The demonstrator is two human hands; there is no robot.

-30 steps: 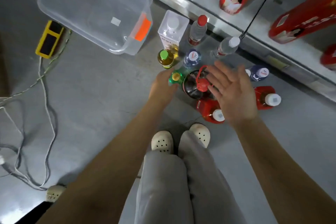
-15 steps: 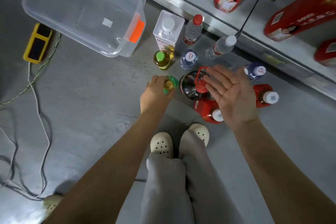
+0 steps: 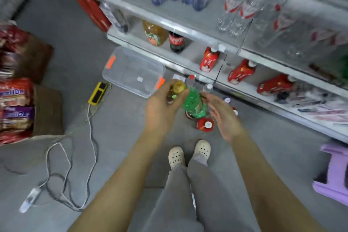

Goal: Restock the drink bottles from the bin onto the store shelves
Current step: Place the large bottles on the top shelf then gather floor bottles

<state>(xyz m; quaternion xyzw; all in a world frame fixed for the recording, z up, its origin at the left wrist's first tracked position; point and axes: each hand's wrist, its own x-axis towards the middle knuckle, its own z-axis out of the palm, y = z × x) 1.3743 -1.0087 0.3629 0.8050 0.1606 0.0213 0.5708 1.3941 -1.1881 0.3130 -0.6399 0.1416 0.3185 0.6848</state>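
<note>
My left hand (image 3: pixel 162 107) grips the neck of a green bottle (image 3: pixel 194 102) with a yellow cap, lifted above the floor. My right hand (image 3: pixel 223 113) is open, its fingers against the bottle's right side. Below them several bottles stand on the floor, among them a red one with a white cap (image 3: pixel 205 124). The clear plastic bin (image 3: pixel 131 71) with orange latches lies empty by the lowest shelf (image 3: pixel 188 56). That shelf carries an orange-brown drink bottle (image 3: pixel 153 34), a cola bottle (image 3: pixel 176 41) and red bottles (image 3: pixel 209 58).
Upper shelves (image 3: pixel 188 17) hold blue and clear bottles. A yellow device (image 3: pixel 98 93) with a white cable (image 3: pixel 88 137) lies on the floor at left. Snack packs in a brown box (image 3: pixel 17 103) stand far left. A purple stool (image 3: pixel 333 175) is at right. My feet are below.
My left hand has lifted the green bottle off the floor. My right hand moved in to its side. The view rose from the floor bottles to take in the shelves.
</note>
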